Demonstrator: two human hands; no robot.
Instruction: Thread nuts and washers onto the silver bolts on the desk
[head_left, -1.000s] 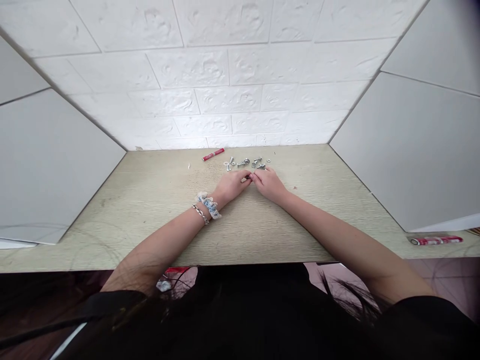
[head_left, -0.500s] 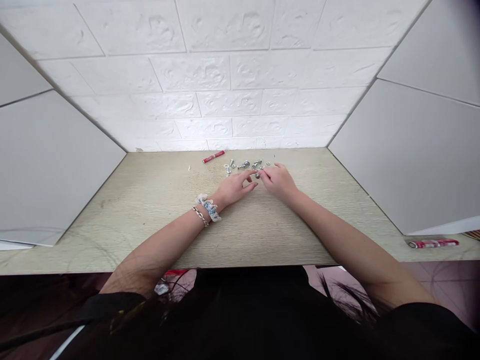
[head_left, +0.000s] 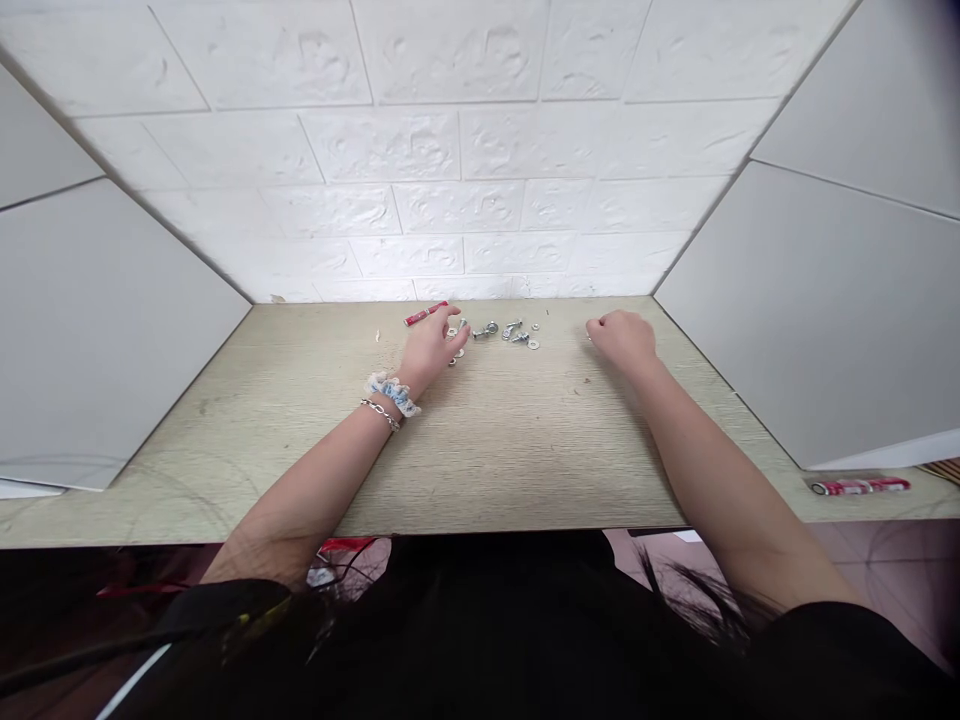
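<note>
My left hand [head_left: 429, 350], with a scrunchie and a chain bracelet at the wrist, reaches over the left group of metal parts. Its thumb and forefinger are apart, close to a bolt [head_left: 463, 324], and partly cover the washers there. My right hand [head_left: 624, 340] is closed and rests farther right, away from the parts. A small pale glint shows at its fingertips, too small to name. Between the hands lie a bolt with a ring-shaped part [head_left: 491, 328], another bolt [head_left: 520, 338], a flat washer [head_left: 533, 345] and a small nut [head_left: 535, 327].
A red marker-like tube [head_left: 424, 314] lies behind my left hand. Another red tube [head_left: 861, 486] lies at the table's right front edge. A white brick-patterned wall [head_left: 480, 150] stands behind the wooden table [head_left: 495, 450], with grey panels [head_left: 825, 330] at both sides.
My hands were together at the middle parts; they have parted. The left moved left to the bolts and washers, the right moved right and closed. A bolt and washer now show where they met.
</note>
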